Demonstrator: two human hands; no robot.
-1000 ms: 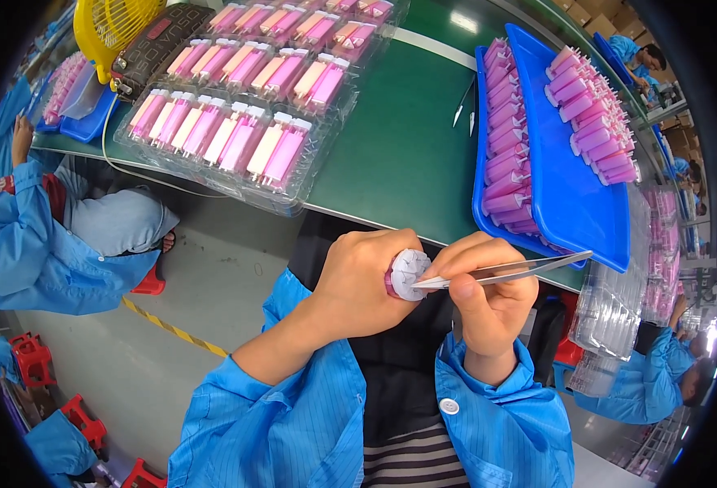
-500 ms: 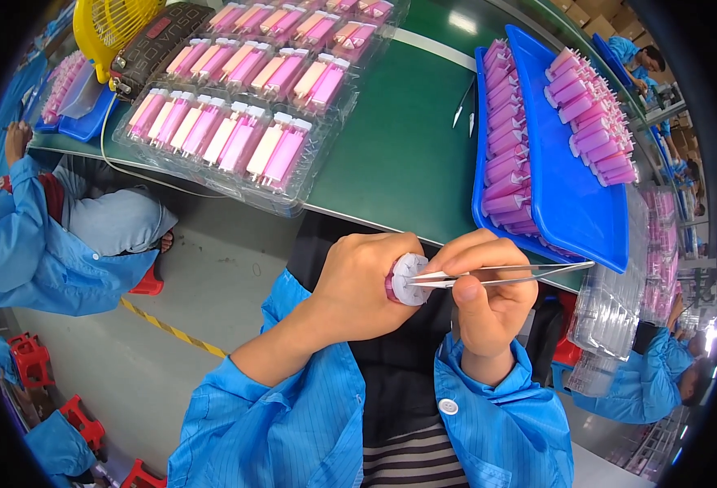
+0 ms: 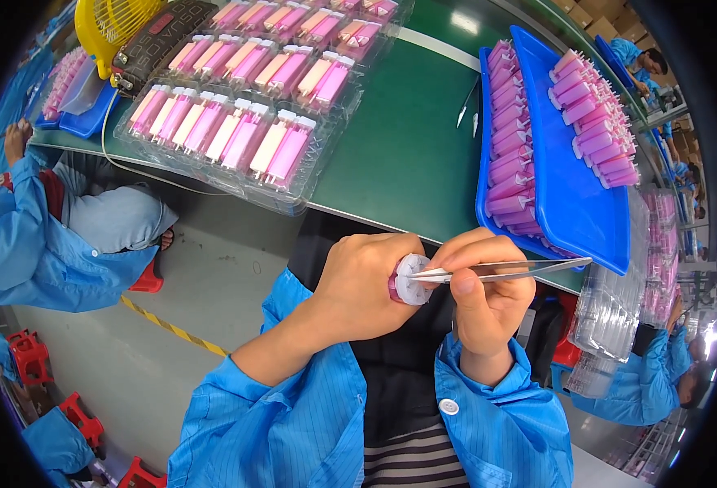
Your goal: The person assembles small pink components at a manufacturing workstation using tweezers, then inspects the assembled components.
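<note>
My left hand (image 3: 358, 281) is closed round a pink cylinder with a round white end (image 3: 413, 286), and the end faces right, out of the fist. The rest of the cylinder is hidden by the fingers. Metal tweezers (image 3: 537, 269) are pinched in my right hand (image 3: 492, 297), their tips at the middle of the white end. Whether the tips grip anything there is too small to tell. Both hands are in front of the table's near edge, above my lap.
Clear plastic trays (image 3: 293, 199) of paired pink and cream pieces lie on the green table (image 3: 407, 154). Right of them are blue trays (image 3: 574, 224) of pink cylinders and a pointed metal tool (image 3: 462, 116). A yellow fan (image 3: 90, 41) stands far left; a co-worker (image 3: 74, 236) sits left.
The tweezers have shifted very slightly, their tips still at the white end. Both hands keep nearly the same place and grip.
</note>
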